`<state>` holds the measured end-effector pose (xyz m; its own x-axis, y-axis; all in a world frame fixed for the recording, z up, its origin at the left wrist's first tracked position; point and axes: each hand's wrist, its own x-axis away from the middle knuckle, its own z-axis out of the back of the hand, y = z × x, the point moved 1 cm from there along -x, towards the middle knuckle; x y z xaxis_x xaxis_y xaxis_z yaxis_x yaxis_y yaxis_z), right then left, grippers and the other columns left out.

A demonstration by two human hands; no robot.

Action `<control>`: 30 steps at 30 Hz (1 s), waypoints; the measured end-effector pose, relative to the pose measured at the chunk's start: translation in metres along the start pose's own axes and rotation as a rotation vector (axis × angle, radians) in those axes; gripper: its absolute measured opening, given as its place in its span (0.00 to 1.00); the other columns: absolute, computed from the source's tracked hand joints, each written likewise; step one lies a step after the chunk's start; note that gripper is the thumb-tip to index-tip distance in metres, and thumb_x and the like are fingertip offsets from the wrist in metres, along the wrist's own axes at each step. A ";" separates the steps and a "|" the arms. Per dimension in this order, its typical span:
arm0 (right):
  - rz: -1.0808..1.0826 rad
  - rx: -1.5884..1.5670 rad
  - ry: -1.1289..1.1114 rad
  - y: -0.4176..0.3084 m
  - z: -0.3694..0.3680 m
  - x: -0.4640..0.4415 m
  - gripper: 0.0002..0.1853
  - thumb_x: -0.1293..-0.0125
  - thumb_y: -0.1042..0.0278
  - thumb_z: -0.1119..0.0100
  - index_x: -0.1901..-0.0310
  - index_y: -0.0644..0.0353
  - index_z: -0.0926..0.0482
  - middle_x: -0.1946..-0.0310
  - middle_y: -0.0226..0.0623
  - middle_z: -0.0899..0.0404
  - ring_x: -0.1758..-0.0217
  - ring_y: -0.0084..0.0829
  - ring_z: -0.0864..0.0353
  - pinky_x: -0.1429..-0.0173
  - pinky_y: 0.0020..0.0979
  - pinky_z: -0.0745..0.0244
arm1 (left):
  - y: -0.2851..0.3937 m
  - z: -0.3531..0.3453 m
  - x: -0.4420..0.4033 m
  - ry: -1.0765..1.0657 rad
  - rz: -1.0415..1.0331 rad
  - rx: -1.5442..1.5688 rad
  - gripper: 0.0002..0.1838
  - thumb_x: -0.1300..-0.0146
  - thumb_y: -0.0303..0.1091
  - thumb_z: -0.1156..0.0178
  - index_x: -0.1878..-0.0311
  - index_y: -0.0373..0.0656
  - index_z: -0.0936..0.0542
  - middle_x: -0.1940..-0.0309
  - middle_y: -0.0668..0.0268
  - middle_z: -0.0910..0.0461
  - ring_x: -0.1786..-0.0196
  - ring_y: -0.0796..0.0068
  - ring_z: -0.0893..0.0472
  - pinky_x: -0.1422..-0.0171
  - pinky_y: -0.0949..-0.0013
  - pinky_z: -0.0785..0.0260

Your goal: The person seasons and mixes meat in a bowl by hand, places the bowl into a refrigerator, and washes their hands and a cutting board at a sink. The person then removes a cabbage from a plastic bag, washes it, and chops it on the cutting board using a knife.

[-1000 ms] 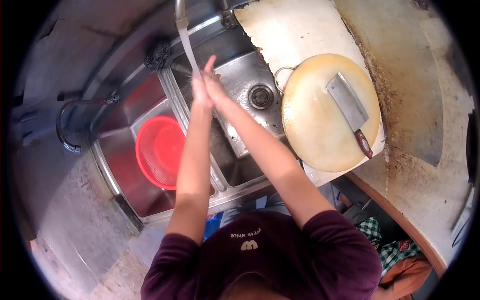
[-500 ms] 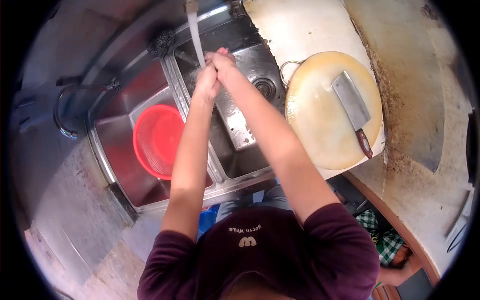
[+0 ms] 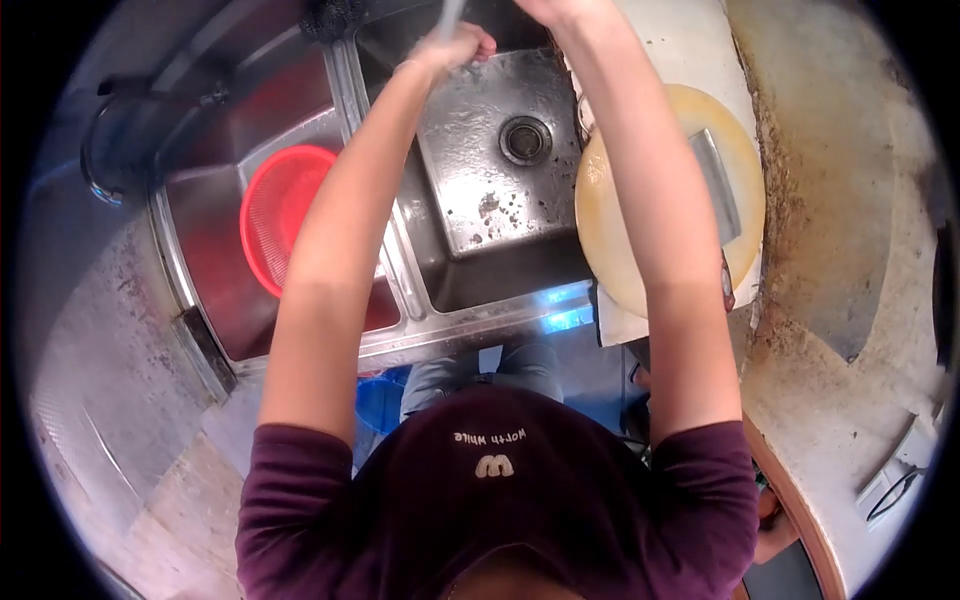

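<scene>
Water from above runs over my left hand (image 3: 458, 46) at the top of the steel sink basin (image 3: 500, 190). The fingers of this hand are curled in, and nothing shows in them. My right hand (image 3: 556, 8) is at the top edge of the view, to the right of the stream, with its fingers cut off. Below and right of it, my right forearm crosses over a round, yellowish cutting board (image 3: 665, 110). On that board lies a cleaver (image 3: 716, 190), its handle partly hidden behind the arm.
A red plastic strainer (image 3: 268, 222) sits in the left basin, partly behind my left forearm. A curved faucet (image 3: 92, 150) is at the far left. Dark scouring mesh (image 3: 330, 18) lies behind the sink. Part of another person (image 3: 775, 530) shows at the lower right.
My hands have come apart. The left is higher in the view under the stream, and the right has moved up and right to the frame edge. The camera view has shifted.
</scene>
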<state>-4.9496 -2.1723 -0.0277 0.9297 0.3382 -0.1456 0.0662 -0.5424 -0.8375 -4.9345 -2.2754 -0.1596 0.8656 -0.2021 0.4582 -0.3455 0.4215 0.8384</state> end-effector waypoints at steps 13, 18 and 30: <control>-0.559 0.087 -0.066 0.031 0.048 0.071 0.24 0.33 0.49 0.59 0.57 0.66 0.27 0.68 0.40 0.21 0.64 0.30 0.23 0.55 0.31 0.28 | -0.218 -0.146 0.033 -0.831 0.224 -0.734 0.16 0.45 0.41 0.49 0.60 0.42 0.19 0.59 0.58 0.20 0.60 0.61 0.21 0.55 0.60 0.31; -0.827 0.586 -0.026 0.069 0.061 0.100 0.19 0.34 0.53 0.54 0.62 0.65 0.24 0.71 0.34 0.22 0.71 0.23 0.25 0.62 0.24 0.29 | -0.334 -0.187 0.068 -0.172 -0.065 -0.851 0.16 0.43 0.40 0.50 0.57 0.41 0.21 0.53 0.59 0.23 0.54 0.53 0.22 0.51 0.59 0.30; -0.528 1.365 -0.478 0.108 0.093 0.097 0.16 0.35 0.58 0.50 0.59 0.64 0.24 0.70 0.48 0.23 0.64 0.43 0.23 0.58 0.35 0.30 | -0.284 -0.282 0.023 -1.108 0.415 0.158 0.22 0.33 0.48 0.61 0.44 0.48 0.29 0.52 0.67 0.23 0.51 0.74 0.23 0.56 0.60 0.28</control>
<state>-4.8858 -2.1266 -0.1813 0.6909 0.6109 0.3866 -0.2796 0.7189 -0.6364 -4.7143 -2.1500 -0.4702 -0.0800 -0.7618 0.6428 -0.6327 0.5371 0.5579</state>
